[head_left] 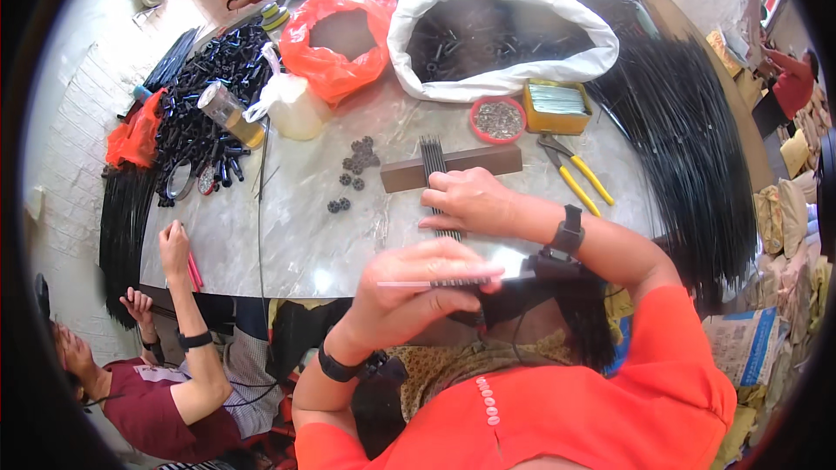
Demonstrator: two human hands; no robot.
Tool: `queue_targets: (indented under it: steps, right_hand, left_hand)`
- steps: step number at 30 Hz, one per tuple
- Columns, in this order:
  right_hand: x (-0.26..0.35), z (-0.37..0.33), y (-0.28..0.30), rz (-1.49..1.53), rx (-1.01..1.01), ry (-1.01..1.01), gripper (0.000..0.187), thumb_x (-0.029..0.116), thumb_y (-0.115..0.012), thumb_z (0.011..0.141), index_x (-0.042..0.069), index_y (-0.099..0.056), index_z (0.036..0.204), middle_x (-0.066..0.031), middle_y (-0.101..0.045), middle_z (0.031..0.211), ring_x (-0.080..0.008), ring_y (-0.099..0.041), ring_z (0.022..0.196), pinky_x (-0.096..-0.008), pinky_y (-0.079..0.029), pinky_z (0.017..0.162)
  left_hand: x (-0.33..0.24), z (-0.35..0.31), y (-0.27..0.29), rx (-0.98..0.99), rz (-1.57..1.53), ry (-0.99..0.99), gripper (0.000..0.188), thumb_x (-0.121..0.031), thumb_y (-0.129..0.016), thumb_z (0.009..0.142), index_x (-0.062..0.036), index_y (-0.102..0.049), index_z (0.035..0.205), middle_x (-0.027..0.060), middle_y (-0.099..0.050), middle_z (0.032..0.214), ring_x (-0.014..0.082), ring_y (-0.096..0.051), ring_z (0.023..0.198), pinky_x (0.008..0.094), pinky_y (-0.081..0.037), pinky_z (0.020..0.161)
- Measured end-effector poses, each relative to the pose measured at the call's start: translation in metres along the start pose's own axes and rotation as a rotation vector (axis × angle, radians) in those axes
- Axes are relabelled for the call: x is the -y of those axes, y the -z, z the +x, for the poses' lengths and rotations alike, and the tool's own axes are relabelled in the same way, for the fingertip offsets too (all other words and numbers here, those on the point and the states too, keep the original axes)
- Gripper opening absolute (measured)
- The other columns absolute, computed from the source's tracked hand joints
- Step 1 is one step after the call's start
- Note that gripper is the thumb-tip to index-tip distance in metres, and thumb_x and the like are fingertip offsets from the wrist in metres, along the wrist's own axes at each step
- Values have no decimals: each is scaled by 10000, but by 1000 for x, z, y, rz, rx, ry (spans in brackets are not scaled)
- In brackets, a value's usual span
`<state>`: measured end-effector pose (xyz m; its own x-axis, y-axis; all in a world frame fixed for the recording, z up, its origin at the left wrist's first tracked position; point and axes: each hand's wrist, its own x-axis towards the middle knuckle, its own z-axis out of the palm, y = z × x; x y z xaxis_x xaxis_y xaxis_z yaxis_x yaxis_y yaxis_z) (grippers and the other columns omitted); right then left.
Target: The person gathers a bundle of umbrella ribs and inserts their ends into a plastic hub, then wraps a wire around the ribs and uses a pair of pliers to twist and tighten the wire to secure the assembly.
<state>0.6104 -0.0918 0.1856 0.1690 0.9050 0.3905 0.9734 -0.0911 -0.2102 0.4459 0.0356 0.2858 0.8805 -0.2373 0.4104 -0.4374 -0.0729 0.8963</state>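
A bundle of thin dark metal rods (433, 155) lies across a long brown block (496, 159) on the table. My right hand (475, 200) is closed over the rods, just on the near side of the block. Nearer to me, at the table's front edge, my left hand (409, 292) is closed with fingers and thumb round a slim stick (405, 284), pale at one end and dark and ridged at the other. Its exact kind is unclear. Several small black gear-shaped pieces (360, 157) lie left of the block.
Yellow-handled pliers (575, 174), a red tub of small metal bits (498, 120) and a yellow box (557, 107) are at right. Behind stand a white sack (601, 57) and a red bag (300, 43). Long black rods (679, 122) line the right edge. A co-worker (157, 409) sits left.
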Motion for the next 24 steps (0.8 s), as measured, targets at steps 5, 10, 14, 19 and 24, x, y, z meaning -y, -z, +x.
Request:
queue_targets:
  steps: [5,10,14,19,24]
  right_hand:
    - [0,1,-9,30,-52,5,346,416,-701,866,86,-598,892,-78,-539,814,-264,-643,732,-383,-503,572]
    - [4,-1,-9,48,-50,-7,340,395,-716,856,79,-591,877,-79,-537,808,-260,-640,724,-381,-504,571]
    - [5,-6,-11,36,-45,-16,394,441,-659,886,60,-578,827,-116,-572,824,-288,-665,745,-388,-532,596]
    - [5,-4,-10,68,-14,-19,360,416,-684,873,68,-599,898,-107,-548,855,-283,-642,767,-391,-509,612]
    - [-8,-2,31,273,109,-103,284,367,-689,875,96,-650,952,-98,-621,887,-302,-669,799,-422,-521,651]
  left_hand:
    - [56,-33,-13,248,147,25,380,0,-731,741,-54,-677,1113,80,-674,1044,286,-636,1015,389,-510,897]
    - [92,-50,-13,209,566,-106,278,-30,-711,699,-122,-674,959,82,-631,1157,339,-563,1175,506,-432,1038]
    - [93,-49,-14,212,579,-114,171,-164,-739,758,-143,-701,923,106,-631,1240,373,-539,1248,558,-398,1062]
    - [94,-54,-12,229,601,-108,171,-91,-715,746,-120,-699,914,135,-623,1266,389,-512,1297,555,-388,1099]
    - [96,-57,-11,217,643,-75,167,-109,-704,763,-110,-713,930,130,-645,1259,370,-513,1317,543,-381,1111]
